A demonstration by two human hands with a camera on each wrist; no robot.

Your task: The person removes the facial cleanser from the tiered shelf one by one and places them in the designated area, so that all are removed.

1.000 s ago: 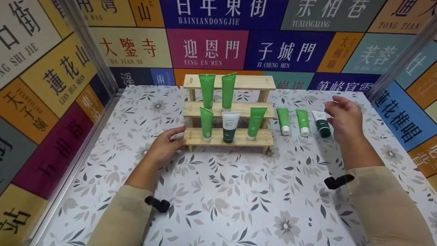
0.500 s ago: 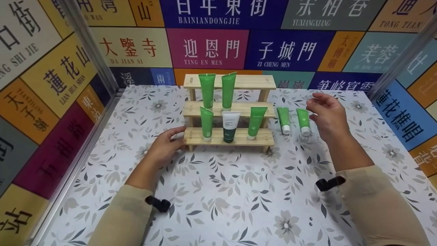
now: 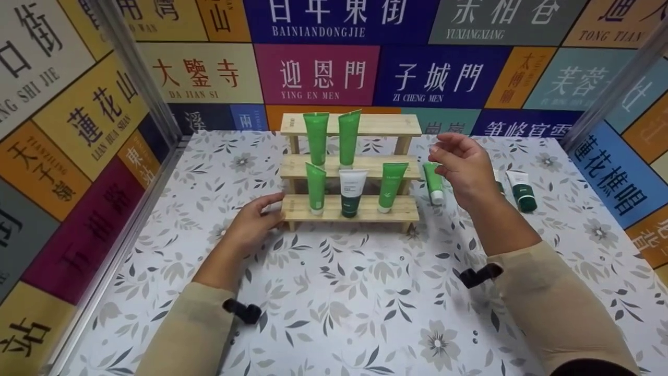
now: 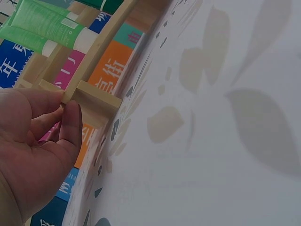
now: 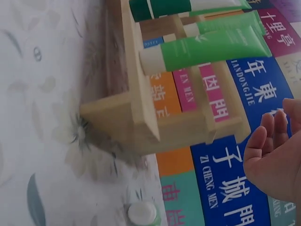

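My left hand [image 3: 255, 219] pinches the left end of the bottom shelf of a three-tier wooden display rack [image 3: 386, 125]; thumb and fingertips meet at the plank's end in the left wrist view. Two green squeeze tubes [image 3: 316, 140] stand cap-down on the middle shelf. On the bottom shelf stand a slim green tube [image 3: 315, 188], a white and dark green tube [image 3: 350, 193] and another green tube [image 3: 392, 187]. My right hand [image 3: 467, 169], fingers loosely curled and holding nothing, hovers above a green tube [image 3: 433, 185] lying right of the rack.
On the tabletop [image 3: 323, 313], a white and dark green tube [image 3: 522, 191] lies farther right, with another tube [image 3: 499, 183] mostly hidden behind my right wrist. Sign-covered panels [image 3: 318, 75] enclose the back and sides.
My right hand has moved left from beside the white and dark green tube, over the lying green tubes, toward the rack. My left hand and the standing tubes have stayed put.
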